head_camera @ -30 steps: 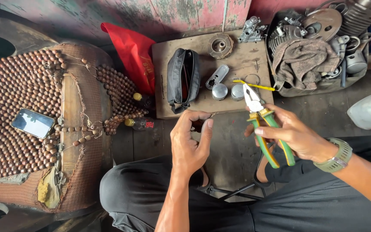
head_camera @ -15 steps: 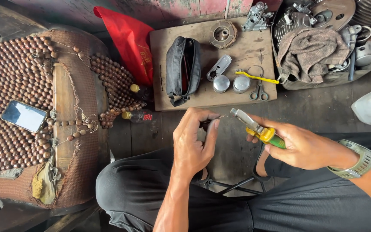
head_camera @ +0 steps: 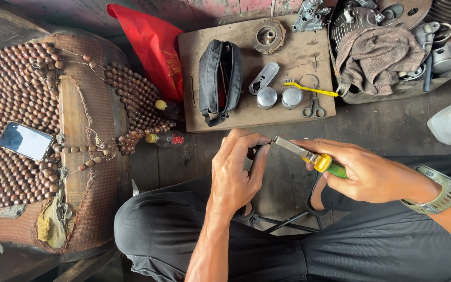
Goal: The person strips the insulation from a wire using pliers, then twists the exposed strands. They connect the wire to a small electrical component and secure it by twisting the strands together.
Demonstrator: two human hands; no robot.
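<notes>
Beaded seat cover [head_camera: 22, 104] laid at left, phone [head_camera: 25, 141] rested on it. Wooden board [head_camera: 236, 120] placed ahead. Pliers [head_camera: 309, 155] clamped in right hand [head_camera: 361, 169], tip met by left hand [head_camera: 236, 172], fingers pinched together on small hidden part.

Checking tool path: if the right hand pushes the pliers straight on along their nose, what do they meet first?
Most likely the left hand's fingertips: the right hand aims the yellow-and-green-handled pliers up-left, nose tip at those fingers. Whatever small part is pinched there is hidden.
</notes>
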